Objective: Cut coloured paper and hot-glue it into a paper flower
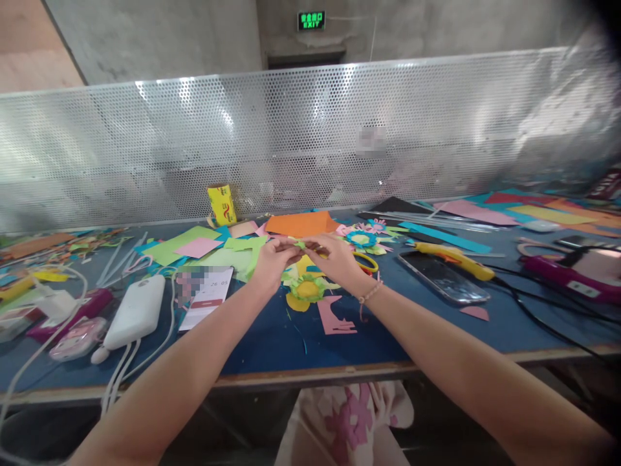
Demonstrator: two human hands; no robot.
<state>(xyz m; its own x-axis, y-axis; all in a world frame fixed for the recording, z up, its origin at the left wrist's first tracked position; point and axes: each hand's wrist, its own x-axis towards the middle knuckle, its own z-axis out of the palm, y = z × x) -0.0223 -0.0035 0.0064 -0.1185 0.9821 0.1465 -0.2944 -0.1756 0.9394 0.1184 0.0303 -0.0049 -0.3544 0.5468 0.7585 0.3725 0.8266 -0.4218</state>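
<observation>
Both of my hands meet over the middle of the table, fingertips nearly touching. A small green paper piece (pixel 300 245) is pinched between them. My left hand (pixel 272 260) grips it from the left, and my right hand (pixel 337 259) from the right, with fingers closed. Just below lies a paper flower (pixel 306 289) with a yellow centre and green fringe. Partly behind my right hand are scissors with yellow handles (pixel 367 262). A cut pink paper scrap (pixel 334 316) rests nearer the table edge. A blue and yellow paper flower (pixel 361 239) sits to the right.
Orange paper (pixel 301 224) and green sheets (pixel 182 244) lie behind my hands. Left are a phone (pixel 206 304) and a white power bank (pixel 136 310) with cables. Right are a dark phone (pixel 439 278) and a yellow glue gun (pixel 456 260). A perforated metal panel (pixel 291 142) stands behind the table.
</observation>
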